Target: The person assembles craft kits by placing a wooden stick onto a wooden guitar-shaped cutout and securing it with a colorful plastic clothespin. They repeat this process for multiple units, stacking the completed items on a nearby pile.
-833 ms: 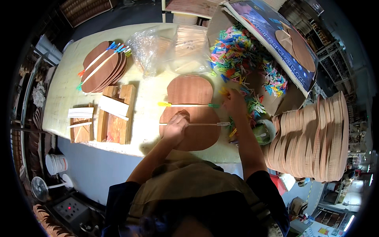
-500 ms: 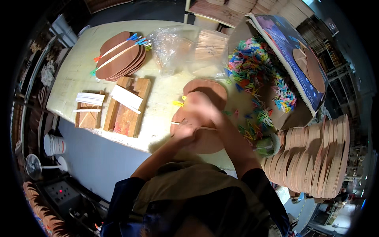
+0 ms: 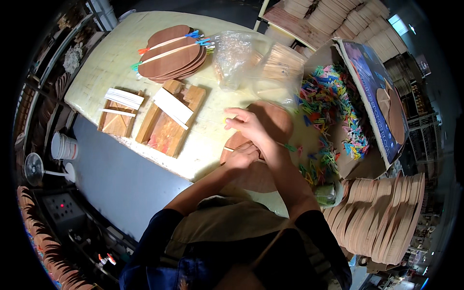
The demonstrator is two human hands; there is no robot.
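A brown guitar-shaped wood panel (image 3: 274, 117) lies in front of me, partly covered by my hands and forearms. Bent fingers of my left hand (image 3: 243, 155) press down on its middle, over a pale wooden strip (image 3: 228, 149) whose end sticks out on the left. Above it, my right hand (image 3: 247, 123) reaches leftward across the panel, with a small yellow clothespin (image 3: 226, 118) between its thumb and index finger. A green clothespin (image 3: 290, 147) sits by the panel's right edge, just past my right wrist.
A stack of brown panels (image 3: 169, 53) with strips and clothespins lies far left. Nearer are two wooden jigs (image 3: 170, 118) bearing white strips. Plastic bags (image 3: 233, 60) hold small parts and sticks. At right, a tipped box (image 3: 377, 92) spills colourful clothespins (image 3: 333, 104); curved wooden pieces (image 3: 382, 217) stand below.
The whole view has shifted, so the table appears farther right. My hands, close together and blurred before, are now more apart, the right one's fingers at the yellow clothespin.
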